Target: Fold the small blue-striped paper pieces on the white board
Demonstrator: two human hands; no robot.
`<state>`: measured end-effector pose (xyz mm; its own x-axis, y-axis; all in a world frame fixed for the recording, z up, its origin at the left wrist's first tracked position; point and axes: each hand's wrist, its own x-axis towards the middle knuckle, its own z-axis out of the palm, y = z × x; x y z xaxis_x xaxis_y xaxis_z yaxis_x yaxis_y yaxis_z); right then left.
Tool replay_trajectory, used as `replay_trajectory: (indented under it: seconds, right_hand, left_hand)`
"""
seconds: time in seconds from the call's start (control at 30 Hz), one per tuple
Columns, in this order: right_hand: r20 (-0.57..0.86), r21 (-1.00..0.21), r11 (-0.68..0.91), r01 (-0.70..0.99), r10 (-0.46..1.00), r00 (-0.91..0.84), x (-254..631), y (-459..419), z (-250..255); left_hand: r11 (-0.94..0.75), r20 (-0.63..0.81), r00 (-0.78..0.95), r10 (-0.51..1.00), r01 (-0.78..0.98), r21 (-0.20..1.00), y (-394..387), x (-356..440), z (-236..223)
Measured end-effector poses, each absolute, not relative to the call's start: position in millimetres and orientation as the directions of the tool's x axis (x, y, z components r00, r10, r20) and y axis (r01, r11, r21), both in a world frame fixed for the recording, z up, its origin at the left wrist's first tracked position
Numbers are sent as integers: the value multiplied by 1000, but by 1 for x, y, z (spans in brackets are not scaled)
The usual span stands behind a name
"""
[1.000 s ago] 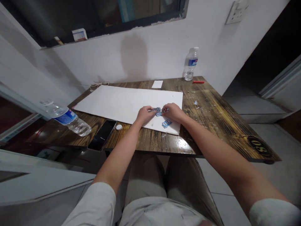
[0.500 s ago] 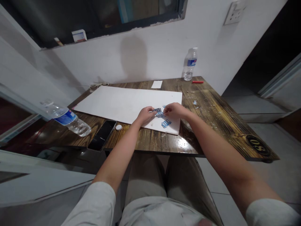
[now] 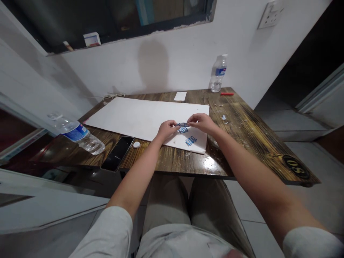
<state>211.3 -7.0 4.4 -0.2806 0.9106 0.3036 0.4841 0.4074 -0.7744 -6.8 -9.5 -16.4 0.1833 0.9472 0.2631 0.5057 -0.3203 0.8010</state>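
Observation:
My left hand (image 3: pixel 166 130) and my right hand (image 3: pixel 202 122) pinch the two ends of a small dark strip with blue edges (image 3: pixel 183 124). They hold it just above the right part of a white board (image 3: pixel 137 116). Right below the strip, a blue-outlined piece (image 3: pixel 183 130) lies on the board. Nearer to me sits a second blue-outlined piece (image 3: pixel 191 141) of similar look. What these small pieces are is too fine to make out.
Left of the board are a phone (image 3: pixel 118 153), a white cap (image 3: pixel 137 144) and a tilted water bottle (image 3: pixel 79 134). Behind stand a white paper (image 3: pixel 180 96), another bottle (image 3: pixel 219 73) and a red stick (image 3: pixel 227 94). A white star-shaped bit (image 3: pixel 224 117) and crumbs lie on the wooden table (image 3: pixel 255 143).
The strip, tilted before, is now stretched level between both hands. My right hand has risen slightly away from me, uncovering more of the piece beneath.

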Motion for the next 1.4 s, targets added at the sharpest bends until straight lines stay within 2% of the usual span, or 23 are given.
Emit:
replay_trajectory:
  seconds: [0.13, 0.23, 0.4, 0.5, 0.6, 0.7, 0.8, 0.9, 1.03, 1.27, 1.4]
  right_hand:
    - [402, -690, 483, 539, 875, -270, 208, -9, 1]
    - [456, -653, 525, 546, 848, -270, 205, -12, -1]
    - [521, -571, 578, 583, 804, -288, 202, -15, 0]
    - [500, -577, 556, 598, 820, -280, 201, -12, -4]
    - [438, -577, 511, 637, 852, -287, 201, -7, -11]
    - [376, -469, 486, 738, 866, -331, 199, -7, -17]
    - [332, -371, 460, 806, 877, -347, 198, -11, -17]
    - [288, -361, 412, 837, 902, -321, 199, -11, -14]
    - [215, -355, 386, 851, 920, -328, 203, -7, -14]
    - [195, -382, 431, 818, 902, -385, 204, -6, -14]
    - [213, -369, 453, 812, 891, -401, 202, -8, -15]
  left_hand:
    - [-328, 224, 260, 939, 492, 807, -14, -5, -10]
    - [-302, 197, 255, 947, 492, 816, -15, -4, -8]
    - [-328, 232, 245, 941, 496, 804, -15, -4, -9]
    - [-339, 265, 216, 940, 483, 808, -14, -4, -11]
    - [-297, 298, 74, 952, 476, 828, -10, -6, -15]
    - [-243, 299, -60, 952, 445, 862, -4, -8, -21]
    - [-234, 276, -26, 961, 454, 860, -1, -10, -23]
    - [-306, 276, 141, 951, 557, 772, -3, -9, -20]
    - [-381, 255, 284, 924, 735, 561, -10, -6, -13]
    - [-379, 281, 278, 919, 824, 423, -20, -3, -8]
    - [-337, 246, 261, 933, 875, 347, -21, -2, -8]
